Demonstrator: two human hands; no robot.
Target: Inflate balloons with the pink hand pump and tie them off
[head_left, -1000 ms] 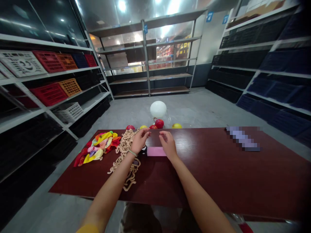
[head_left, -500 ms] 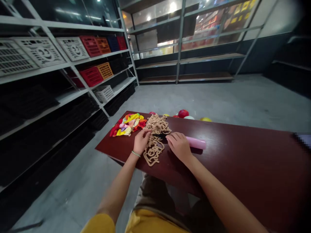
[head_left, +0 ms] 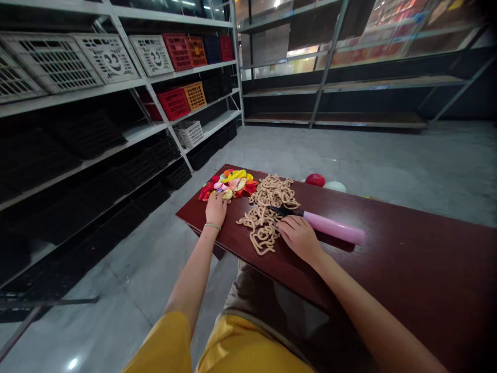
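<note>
My left hand (head_left: 216, 211) reaches to the near edge of a pile of crumpled, brightly coloured soft pieces (head_left: 235, 181), its fingers spread over them; whether they are cloth or limp balloons I cannot tell. A tangled heap of beige, rope-like strands (head_left: 274, 192) lies right of it, with looser loops towards me. My right hand (head_left: 301, 238) is palm down beside these loops, fingers bent and pressed together; what is under the fingertips is hidden. Just beyond it lies a pink cylinder with a black tapered end, like a balloon pump (head_left: 336, 228), the tip pointing into the strands.
Everything lies on a dark red-brown table (head_left: 407, 248). Red and white round balloons (head_left: 315, 180) are on the grey floor behind it. Shelves with plastic crates (head_left: 176, 103) stand at the left, and another metal rack (head_left: 373, 83) stands at the back.
My left hand has left the beige strands and moved left to the coloured pile. My right hand has drawn back from the pump's black end, uncovering it. The view has turned left.
</note>
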